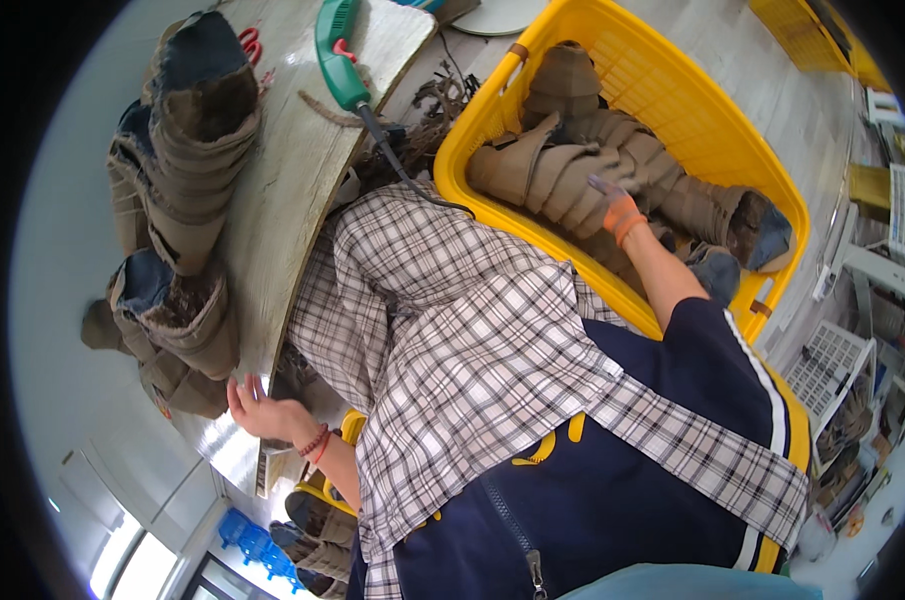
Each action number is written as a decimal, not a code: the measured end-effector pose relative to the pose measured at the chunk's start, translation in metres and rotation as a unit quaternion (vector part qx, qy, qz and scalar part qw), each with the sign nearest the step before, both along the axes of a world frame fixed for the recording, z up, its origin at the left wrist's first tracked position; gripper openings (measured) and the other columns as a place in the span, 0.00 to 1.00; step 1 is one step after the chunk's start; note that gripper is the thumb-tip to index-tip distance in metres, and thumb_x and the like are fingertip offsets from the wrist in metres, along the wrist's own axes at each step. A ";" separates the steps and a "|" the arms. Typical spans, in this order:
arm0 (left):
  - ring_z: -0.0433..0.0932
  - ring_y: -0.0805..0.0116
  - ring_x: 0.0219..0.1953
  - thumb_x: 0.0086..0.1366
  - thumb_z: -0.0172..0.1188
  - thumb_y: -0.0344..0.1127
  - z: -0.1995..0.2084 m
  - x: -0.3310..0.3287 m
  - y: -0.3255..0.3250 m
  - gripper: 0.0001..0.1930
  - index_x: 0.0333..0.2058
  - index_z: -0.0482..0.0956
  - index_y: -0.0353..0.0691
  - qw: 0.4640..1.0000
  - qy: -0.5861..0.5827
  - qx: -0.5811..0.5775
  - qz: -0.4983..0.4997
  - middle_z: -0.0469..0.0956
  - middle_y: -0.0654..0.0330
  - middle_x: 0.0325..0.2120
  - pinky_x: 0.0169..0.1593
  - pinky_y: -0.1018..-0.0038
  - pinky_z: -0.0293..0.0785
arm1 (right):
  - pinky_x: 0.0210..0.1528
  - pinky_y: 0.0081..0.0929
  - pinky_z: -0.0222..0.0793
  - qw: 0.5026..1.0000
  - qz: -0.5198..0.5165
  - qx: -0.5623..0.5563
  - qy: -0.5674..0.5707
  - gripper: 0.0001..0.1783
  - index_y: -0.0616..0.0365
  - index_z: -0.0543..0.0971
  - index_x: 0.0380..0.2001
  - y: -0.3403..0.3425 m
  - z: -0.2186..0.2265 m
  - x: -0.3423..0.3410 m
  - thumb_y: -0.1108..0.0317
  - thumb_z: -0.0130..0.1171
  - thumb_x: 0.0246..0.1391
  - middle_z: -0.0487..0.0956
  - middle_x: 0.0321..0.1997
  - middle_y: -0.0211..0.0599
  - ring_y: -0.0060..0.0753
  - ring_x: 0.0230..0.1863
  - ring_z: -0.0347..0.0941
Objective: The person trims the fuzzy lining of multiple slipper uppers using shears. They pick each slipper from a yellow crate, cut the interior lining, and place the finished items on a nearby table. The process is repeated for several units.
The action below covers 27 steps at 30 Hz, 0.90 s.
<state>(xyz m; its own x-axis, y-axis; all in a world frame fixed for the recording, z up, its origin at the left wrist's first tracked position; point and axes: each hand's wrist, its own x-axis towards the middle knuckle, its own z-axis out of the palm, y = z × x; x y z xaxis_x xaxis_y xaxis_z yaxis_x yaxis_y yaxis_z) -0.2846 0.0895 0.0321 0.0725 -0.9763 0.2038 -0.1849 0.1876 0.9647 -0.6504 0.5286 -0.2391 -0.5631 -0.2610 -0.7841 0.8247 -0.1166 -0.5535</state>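
Note:
My right hand (622, 212), in an orange glove with greyish fingers, reaches into the yellow basket (662, 45). Its stretched fingers rest against a stack of nested brown fabric pieces (562, 180); some fingertips are hard to make out. Similar brown stacks (707, 208) lie around it, some with dark blue and fuzzy brown insides. Bare and open, my left hand (270, 414) is at the near edge of the worktable (282, 180), holding nothing. Just beyond it on the table, more brown stacks (187, 310) lie with fuzzy linings showing.
A green corded hand tool (342, 65) with a red switch lies at the table's far end, near red-handled scissors (250, 45). A checked cloth (452, 330) covers my lap. White crates (832, 370) stand at right; blue plastic (257, 545) shows lower left.

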 end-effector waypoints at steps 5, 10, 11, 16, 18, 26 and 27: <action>0.76 0.71 0.37 0.64 0.49 0.25 0.026 -0.127 0.033 0.08 0.40 0.74 0.32 0.978 -0.014 -0.036 -0.207 0.76 0.56 0.37 0.43 0.78 0.72 | 0.60 0.38 0.62 0.939 -0.174 -0.297 0.022 0.22 0.60 0.67 0.57 0.072 -0.147 0.026 0.69 0.48 0.59 0.68 0.59 0.39 0.37 0.59 0.64; 0.75 0.68 0.42 0.60 0.55 0.25 0.020 -0.161 0.106 0.10 0.41 0.77 0.34 0.853 -0.179 -0.108 -0.479 0.76 0.57 0.40 0.47 0.76 0.70 | 0.60 0.39 0.62 0.978 -0.160 -0.134 -0.016 0.21 0.60 0.69 0.55 0.013 -0.011 0.009 0.63 0.41 0.62 0.70 0.58 0.40 0.37 0.58 0.65; 0.73 0.60 0.46 0.56 0.59 0.26 0.024 -0.176 0.122 0.13 0.41 0.77 0.34 0.806 -0.217 -0.170 -0.524 0.76 0.54 0.42 0.50 0.71 0.68 | 0.60 0.41 0.62 0.983 -0.150 -0.104 0.021 0.21 0.58 0.69 0.55 0.017 0.005 0.011 0.61 0.40 0.62 0.70 0.57 0.39 0.39 0.58 0.65; 0.67 0.54 0.49 0.40 0.71 0.40 0.026 -0.220 0.160 0.36 0.51 0.69 0.35 0.739 -0.222 -0.281 -0.570 0.70 0.53 0.48 0.52 0.62 0.61 | 0.62 0.40 0.58 0.970 -0.106 -0.208 0.062 0.25 0.63 0.69 0.54 0.030 0.079 -0.028 0.58 0.39 0.61 0.67 0.59 0.44 0.41 0.60 0.63; 0.66 0.56 0.47 0.39 0.71 0.42 0.048 -0.225 0.161 0.36 0.49 0.71 0.35 0.743 -0.185 -0.291 -0.574 0.70 0.55 0.46 0.51 0.64 0.59 | 0.62 0.39 0.58 0.887 0.009 -0.432 0.163 0.23 0.64 0.67 0.55 0.077 0.076 -0.062 0.62 0.43 0.60 0.67 0.59 0.43 0.41 0.60 0.63; 0.61 0.54 0.53 0.44 0.71 0.34 0.047 -0.123 0.086 0.23 0.41 0.78 0.40 0.845 0.006 -0.182 -0.503 0.71 0.55 0.48 0.58 0.64 0.55 | 0.58 0.38 0.64 0.867 0.135 -0.263 0.401 0.34 0.60 0.64 0.59 -0.106 0.290 -0.028 0.71 0.54 0.44 0.69 0.57 0.41 0.43 0.57 0.66; 0.64 0.59 0.54 0.45 0.70 0.28 0.048 -0.108 0.080 0.21 0.41 0.77 0.36 0.866 0.034 -0.090 -0.491 0.70 0.55 0.50 0.58 0.67 0.59 | 0.57 0.37 0.65 0.860 0.162 -0.264 0.406 0.32 0.61 0.66 0.56 -0.126 0.301 -0.026 0.70 0.55 0.44 0.71 0.55 0.41 0.41 0.54 0.68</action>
<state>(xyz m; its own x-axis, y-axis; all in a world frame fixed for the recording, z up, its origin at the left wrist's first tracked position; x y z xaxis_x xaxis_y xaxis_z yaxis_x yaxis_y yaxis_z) -0.3930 0.1699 0.0805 -0.7568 -0.5264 0.3875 0.2055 0.3711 0.9056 -0.6765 0.4027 0.0624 -0.6996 -0.7063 0.1084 0.2282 -0.3645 -0.9028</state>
